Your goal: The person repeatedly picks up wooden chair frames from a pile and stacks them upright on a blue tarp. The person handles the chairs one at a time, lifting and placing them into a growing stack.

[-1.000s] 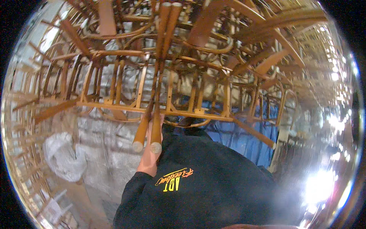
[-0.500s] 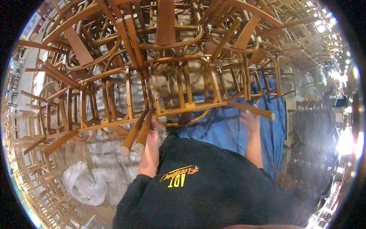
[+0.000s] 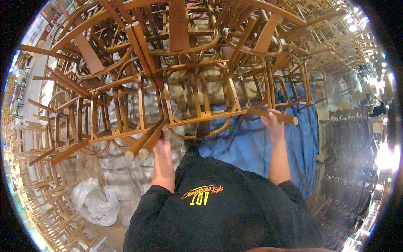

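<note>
Left of our left hand point(image 3: 163, 145) a white plastic bag point(image 3: 94, 201) lies crumpled on the floor, low beside our sleeve. That left hand is clamped on a pair of round chair legs point(image 3: 145, 145) that jut down and leftward, their cut ends pale. They belong to the wooden chair frame point(image 3: 197, 117) we hold overhead: glossy brown bentwood, curved rails, thin spindles. Beyond it more chairs are stacked. Behind the frame hangs a blue tarp point(image 3: 247, 147). Our right hand point(image 3: 273, 124) is wrapped around another leg point(image 3: 277, 116), just short of its end.
</note>
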Tool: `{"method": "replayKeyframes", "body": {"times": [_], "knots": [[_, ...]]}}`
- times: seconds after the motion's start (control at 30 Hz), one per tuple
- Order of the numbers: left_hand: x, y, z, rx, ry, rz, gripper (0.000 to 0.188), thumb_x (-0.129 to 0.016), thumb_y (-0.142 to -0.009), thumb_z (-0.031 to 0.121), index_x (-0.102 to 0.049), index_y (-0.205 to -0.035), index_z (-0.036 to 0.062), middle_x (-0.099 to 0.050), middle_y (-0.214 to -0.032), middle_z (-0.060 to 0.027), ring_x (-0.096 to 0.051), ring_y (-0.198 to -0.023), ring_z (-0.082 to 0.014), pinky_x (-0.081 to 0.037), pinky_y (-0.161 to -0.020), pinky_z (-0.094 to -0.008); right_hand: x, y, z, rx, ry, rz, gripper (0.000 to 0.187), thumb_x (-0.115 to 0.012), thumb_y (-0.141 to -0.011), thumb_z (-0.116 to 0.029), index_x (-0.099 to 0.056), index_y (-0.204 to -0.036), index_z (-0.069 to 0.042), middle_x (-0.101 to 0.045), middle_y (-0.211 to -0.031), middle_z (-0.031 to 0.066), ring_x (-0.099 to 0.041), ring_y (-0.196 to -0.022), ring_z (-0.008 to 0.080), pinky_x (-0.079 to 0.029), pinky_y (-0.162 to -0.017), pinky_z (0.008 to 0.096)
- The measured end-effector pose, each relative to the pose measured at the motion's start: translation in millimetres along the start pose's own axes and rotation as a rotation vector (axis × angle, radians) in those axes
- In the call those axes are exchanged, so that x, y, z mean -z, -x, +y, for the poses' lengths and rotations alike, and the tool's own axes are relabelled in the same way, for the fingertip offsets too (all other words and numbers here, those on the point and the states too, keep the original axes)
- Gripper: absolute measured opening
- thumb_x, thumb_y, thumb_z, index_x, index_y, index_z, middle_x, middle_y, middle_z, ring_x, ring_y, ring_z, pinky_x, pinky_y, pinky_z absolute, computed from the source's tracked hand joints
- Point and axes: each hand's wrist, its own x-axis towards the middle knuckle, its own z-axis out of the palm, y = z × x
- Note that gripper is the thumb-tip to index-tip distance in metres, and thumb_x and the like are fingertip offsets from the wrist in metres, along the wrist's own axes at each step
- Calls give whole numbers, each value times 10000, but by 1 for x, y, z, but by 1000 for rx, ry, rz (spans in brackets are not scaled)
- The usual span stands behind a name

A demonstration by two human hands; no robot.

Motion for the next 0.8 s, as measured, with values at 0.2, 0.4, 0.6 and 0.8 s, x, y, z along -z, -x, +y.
{"method": "replayKeyframes", "body": {"times": [0.2, 0.4, 0.6, 0.8], "knots": [[-14, 4, -11, -68, -95, 160, 292, -615, -1010, 224, -632, -1159, -27, -714, -1069, -190, -736, -874, -336, -690, -724, -372, -5, 2, 4, -25, 37, 15, 322, -634, -991, -204, -539, -1265, -64, -591, -1264, 125, -710, -957, 300, -593, -851, 407], [-14, 2, -12, -118, -26, 119, 306, -628, -1003, 273, -637, -1172, 18, -707, -1127, -157, -716, -976, -349, -679, -800, -422, -8, 5, 8, 32, 28, 50, 309, -672, -975, -199, -594, -1231, -45, -663, -1110, 134, -739, -905, 263, -621, -761, 344], [-8, -2, -12, -151, 6, 101, 350, -640, -994, 332, -624, -1214, 59, -694, -1175, -138, -710, -1008, -353, -676, -813, -434, -7, 7, 8, 31, 23, 46, 303, -685, -966, -192, -598, -1219, -50, -661, -1105, 121, -738, -871, 249, -620, -748, 330], [-15, 8, -20, -642, -984, -135, 390, -641, -986, 365, -605, -1232, 65, -674, -1191, -168, -695, -1038, -391, -677, -824, -480, -1, 6, 10, 41, 42, 47, 339, -705, -961, -223, -584, -1233, -59, -659, -1091, 106, -735, -856, 246, -619, -729, 327]]}}
